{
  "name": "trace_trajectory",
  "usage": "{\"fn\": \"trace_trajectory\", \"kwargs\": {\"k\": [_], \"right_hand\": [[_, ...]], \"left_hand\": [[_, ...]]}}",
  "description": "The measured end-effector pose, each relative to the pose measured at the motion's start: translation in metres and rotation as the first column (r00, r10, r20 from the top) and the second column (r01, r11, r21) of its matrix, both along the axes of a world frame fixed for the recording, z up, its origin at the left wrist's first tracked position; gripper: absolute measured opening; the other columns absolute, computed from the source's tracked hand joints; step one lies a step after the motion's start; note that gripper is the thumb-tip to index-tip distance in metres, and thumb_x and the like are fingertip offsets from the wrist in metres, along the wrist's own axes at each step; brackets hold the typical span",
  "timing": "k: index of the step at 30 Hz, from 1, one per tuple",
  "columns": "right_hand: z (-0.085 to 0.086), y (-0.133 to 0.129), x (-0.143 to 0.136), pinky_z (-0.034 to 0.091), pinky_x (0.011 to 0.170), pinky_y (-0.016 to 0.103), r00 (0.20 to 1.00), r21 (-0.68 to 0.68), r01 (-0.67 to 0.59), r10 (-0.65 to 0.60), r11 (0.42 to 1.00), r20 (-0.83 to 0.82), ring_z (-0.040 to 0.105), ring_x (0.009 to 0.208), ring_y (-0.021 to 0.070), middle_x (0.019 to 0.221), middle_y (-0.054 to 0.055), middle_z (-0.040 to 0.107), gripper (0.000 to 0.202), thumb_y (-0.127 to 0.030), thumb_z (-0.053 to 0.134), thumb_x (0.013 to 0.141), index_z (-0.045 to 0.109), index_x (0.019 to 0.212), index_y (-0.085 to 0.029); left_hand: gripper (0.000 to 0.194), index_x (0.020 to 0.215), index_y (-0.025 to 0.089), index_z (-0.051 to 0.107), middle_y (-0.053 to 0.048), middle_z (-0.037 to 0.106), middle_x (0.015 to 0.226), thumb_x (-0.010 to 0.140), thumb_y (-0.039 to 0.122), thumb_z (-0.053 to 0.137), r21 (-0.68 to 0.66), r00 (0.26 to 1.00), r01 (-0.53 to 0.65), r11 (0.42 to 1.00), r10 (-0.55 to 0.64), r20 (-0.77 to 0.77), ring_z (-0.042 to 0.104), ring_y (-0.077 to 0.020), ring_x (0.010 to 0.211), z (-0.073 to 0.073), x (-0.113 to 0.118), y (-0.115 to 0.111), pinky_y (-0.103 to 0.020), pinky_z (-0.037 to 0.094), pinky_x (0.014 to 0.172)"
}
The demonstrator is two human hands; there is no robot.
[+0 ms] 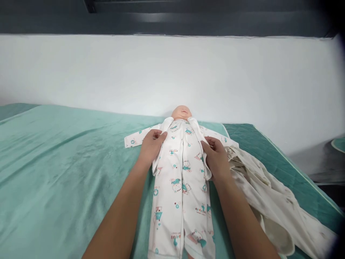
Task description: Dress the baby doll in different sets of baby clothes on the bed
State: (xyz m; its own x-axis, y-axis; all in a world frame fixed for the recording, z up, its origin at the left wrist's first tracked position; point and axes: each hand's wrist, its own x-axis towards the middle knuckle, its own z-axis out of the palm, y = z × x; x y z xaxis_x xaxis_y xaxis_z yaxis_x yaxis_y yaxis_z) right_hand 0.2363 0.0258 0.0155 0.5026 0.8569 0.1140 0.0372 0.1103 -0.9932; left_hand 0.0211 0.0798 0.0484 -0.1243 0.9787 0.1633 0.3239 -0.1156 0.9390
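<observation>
A baby doll (182,112) lies on its back on the bed, its head toward the wall. White printed clothes (176,180) cover its body and legs, with the sleeves spread out to both sides. My left hand (153,144) has its fingers curled at the jacket's left front edge, pinching the fabric. On the opposite edge, my right hand (216,154) is closed on the jacket's right front, thumb over the cloth. The doll's own hands are hidden.
A crumpled off-white cloth (266,194) lies to the right, beside my right forearm. Light green bedding (67,172) spreads under the doll, with darker green bedding (280,158) at the right. Behind stands a white wall (172,72), with a dark beam above.
</observation>
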Motion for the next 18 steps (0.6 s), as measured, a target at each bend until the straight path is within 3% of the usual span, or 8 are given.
{"fn": "trace_trajectory", "kwargs": {"k": [3,6,10,15,18], "right_hand": [[-0.007,0.003,0.002,0.05,0.07,0.031,0.998,-0.01,0.016,-0.017,1.0,-0.067,0.063,0.079,0.0183,0.089,0.002,0.07,0.036,-0.04,0.072,0.072,0.066,0.101,-0.02],[-0.012,0.005,0.006,0.05,0.07,0.031,0.997,-0.004,0.075,-0.075,0.997,0.027,0.063,0.077,0.0185,0.087,0.003,0.07,0.034,-0.04,0.069,0.073,0.066,0.099,-0.019],[-0.01,0.005,0.029,0.051,0.072,0.033,0.963,-0.057,0.14,-0.122,0.989,0.239,0.063,0.077,0.0198,0.09,0.005,0.07,0.031,-0.038,0.064,0.074,0.064,0.098,-0.019],[-0.012,-0.01,0.085,0.049,0.082,0.039,0.801,-0.126,0.247,-0.129,0.961,0.584,0.063,0.081,0.0227,0.087,0.007,0.067,0.027,-0.034,0.058,0.075,0.064,0.096,-0.017],[-0.012,-0.02,0.092,0.05,0.086,0.042,0.688,-0.052,0.256,-0.144,0.965,0.711,0.062,0.087,0.0244,0.102,0.013,0.064,0.031,-0.033,0.055,0.079,0.065,0.103,-0.015]], "left_hand": [[0.02,0.081,0.018,0.065,0.0,0.066,0.08,0.079,0.038,0.065,-0.033,1.0,-0.024,0.999,0.024,-0.008,0.057,-0.0151,0.074,-0.001,-0.008,0.003,-0.027,0.042,0.07],[0.012,0.081,0.019,0.063,0.002,0.062,0.074,0.078,0.031,0.063,0.011,0.985,-0.17,0.985,0.17,-0.04,0.054,-0.0136,0.067,-0.003,-0.025,0.008,-0.025,0.039,0.063],[0.014,0.091,0.022,0.066,-0.001,0.058,0.075,0.082,0.025,0.056,0.168,0.876,-0.337,0.926,0.374,-0.306,0.056,-0.017,0.071,-0.006,-0.048,0.015,-0.028,0.042,0.067],[0.04,0.112,0.024,0.068,-0.012,0.061,0.11,0.081,0.009,0.048,0.211,0.676,-0.264,0.941,0.337,-0.656,0.06,-0.0274,0.098,-0.011,-0.048,0.009,-0.037,0.048,0.078],[0.044,0.121,0.022,0.065,-0.015,0.06,0.122,0.083,0.009,0.047,0.301,0.588,-0.161,0.94,0.337,-0.735,0.052,-0.0339,0.12,-0.01,-0.037,0.007,-0.045,0.048,0.09]]}}
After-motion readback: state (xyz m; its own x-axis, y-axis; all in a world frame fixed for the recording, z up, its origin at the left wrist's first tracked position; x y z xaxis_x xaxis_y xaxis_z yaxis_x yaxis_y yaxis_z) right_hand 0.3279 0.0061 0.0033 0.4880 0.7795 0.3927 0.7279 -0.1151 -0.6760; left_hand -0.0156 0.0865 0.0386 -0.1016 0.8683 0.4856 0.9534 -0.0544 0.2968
